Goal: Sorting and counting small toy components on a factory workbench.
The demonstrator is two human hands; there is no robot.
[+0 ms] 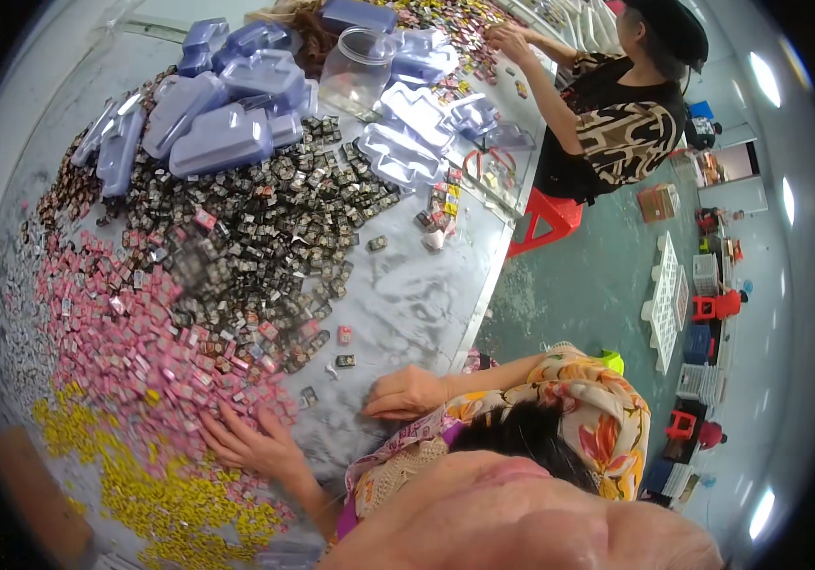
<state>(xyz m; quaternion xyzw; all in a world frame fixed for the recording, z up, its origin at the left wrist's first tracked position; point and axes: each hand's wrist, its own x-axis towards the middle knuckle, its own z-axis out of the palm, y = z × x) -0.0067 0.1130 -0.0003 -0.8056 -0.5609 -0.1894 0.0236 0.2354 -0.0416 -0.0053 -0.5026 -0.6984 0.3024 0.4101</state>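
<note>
The person's left hand (254, 445), at about half past seven, rests palm down on the near edge of the heaped pink pieces (132, 323), its fingers spread apart and not closed on anything. The right hand (409, 391), at six o'clock, lies on the tabletop (417, 304) with its fingers together in a loose curl; its inside is hidden, so whether it holds something cannot be told.

The step in hand looks like working the pink pieces by hand, which spread at nine o'clock. The next move seems to call for a flat, light touch, since the yellow pieces (180, 508) at half past seven run straight into the pink.

The pink pieces are small, blocky and glossy, and look like hard plastic. The black pieces (255, 223) at ten o'clock are similarly boxy, with pale glints, while the yellow ones are finer. A pink block (344, 333) and a dark block (346, 361) lie loose near the right hand. At half past ten, smooth lavender-blue moulded trays (222, 142) with rounded edges sit on the black heap, near a clear round tub (358, 71).
</note>
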